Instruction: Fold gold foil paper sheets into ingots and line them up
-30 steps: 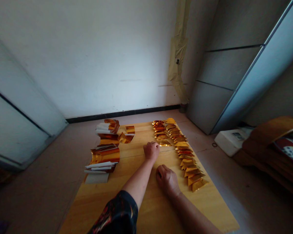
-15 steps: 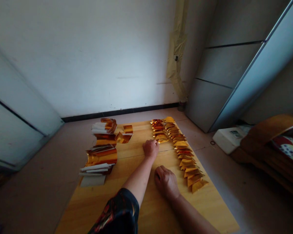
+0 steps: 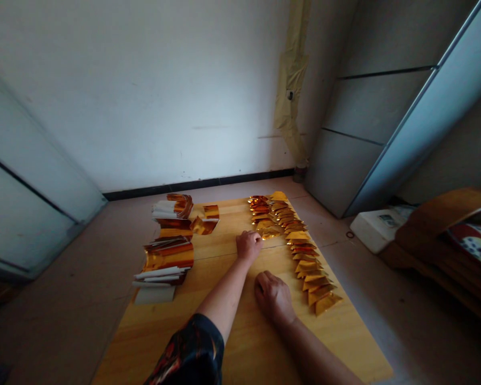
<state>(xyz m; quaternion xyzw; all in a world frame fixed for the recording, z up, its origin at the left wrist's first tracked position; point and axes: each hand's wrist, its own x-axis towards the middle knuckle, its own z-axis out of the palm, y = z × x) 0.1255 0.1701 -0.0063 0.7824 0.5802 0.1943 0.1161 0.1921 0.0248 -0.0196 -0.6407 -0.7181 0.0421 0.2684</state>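
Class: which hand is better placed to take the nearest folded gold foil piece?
Probably the left hand: it sits beside the folded gold foil piece; the right hand rests farther back.

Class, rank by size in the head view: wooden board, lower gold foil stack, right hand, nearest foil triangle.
1. wooden board
2. lower gold foil stack
3. right hand
4. nearest foil triangle
Camera nearness makes the hand's rank unsure.

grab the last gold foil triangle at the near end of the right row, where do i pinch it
Probably best to pinch the folded gold foil triangle by its outer right corner, coming from the near right. That corner sticks out past the row over bare wooden board, while its other side seems to overlap the neighbouring foil piece. Your right hand is the closer one.
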